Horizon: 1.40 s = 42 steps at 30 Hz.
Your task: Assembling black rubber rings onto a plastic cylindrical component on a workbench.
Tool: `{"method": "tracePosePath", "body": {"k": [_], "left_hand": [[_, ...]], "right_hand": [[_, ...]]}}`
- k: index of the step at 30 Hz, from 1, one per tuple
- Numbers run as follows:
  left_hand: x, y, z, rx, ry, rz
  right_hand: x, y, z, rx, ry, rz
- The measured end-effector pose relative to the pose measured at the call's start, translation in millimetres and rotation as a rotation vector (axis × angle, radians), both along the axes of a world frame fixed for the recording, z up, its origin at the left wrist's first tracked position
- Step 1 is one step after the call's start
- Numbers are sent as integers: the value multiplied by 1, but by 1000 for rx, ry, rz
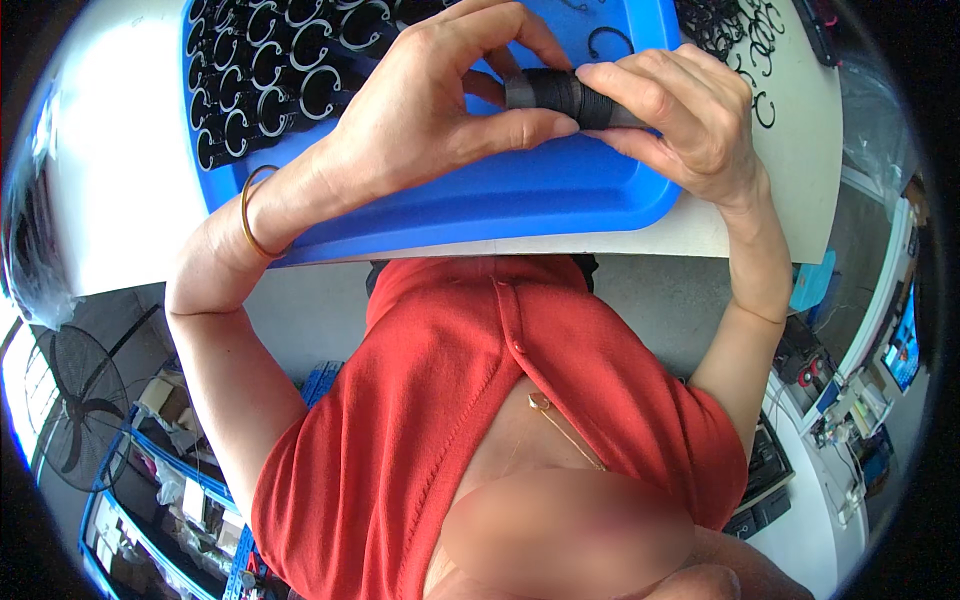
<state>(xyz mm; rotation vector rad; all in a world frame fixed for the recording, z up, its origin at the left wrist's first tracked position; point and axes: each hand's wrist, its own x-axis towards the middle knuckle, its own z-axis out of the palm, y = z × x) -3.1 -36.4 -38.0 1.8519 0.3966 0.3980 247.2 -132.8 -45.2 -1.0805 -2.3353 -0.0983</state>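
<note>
Between my two hands, over the blue tray (450, 215), lies a dark ridged cylinder (555, 97), roughly level, with grey ends. My left hand (440, 100) has its thumb and fingers closed around the left part of it. Thumb and fingertips of my right hand (690, 115) grip its right end. In the tray's left part sit rows of black cylindrical parts (240, 125) with silvery C-shaped rings on their ends. A single dark open ring (610, 42) lies in the tray just beyond the cylinder.
Loose dark open rings (764, 108) and a tangled black pile (712, 25) lie on the white table (800, 190) right of the tray. A standing fan (78, 405) is at the lower left, near blue shelving (190, 470). Clear plastic wrap (40, 250) hangs at the left edge.
</note>
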Motion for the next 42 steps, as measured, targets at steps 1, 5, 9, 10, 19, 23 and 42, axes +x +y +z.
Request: {"method": "tracePosePath", "body": {"k": [1, 5, 9, 10, 19, 23, 42], "left_hand": [[0, 0, 0, 15, 17, 6], [1, -2, 0, -25, 19, 22], [2, -2, -1, -11, 0, 33], [2, -2, -1, -23, 2, 36], [4, -5, -4, 0, 23, 54], [4, -7, 1, 7, 31, 63], [2, -4, 0, 36, 42, 12]], "right_hand": [[0, 0, 0, -1, 5, 2], [0, 1, 0, 4, 29, 6], [-1, 0, 1, -9, 22, -2], [-1, 0, 1, -11, 21, -3], [0, -1, 0, -18, 33, -19], [-1, 0, 0, -17, 84, -9], [4, -2, 6, -63, -16, 35]]}}
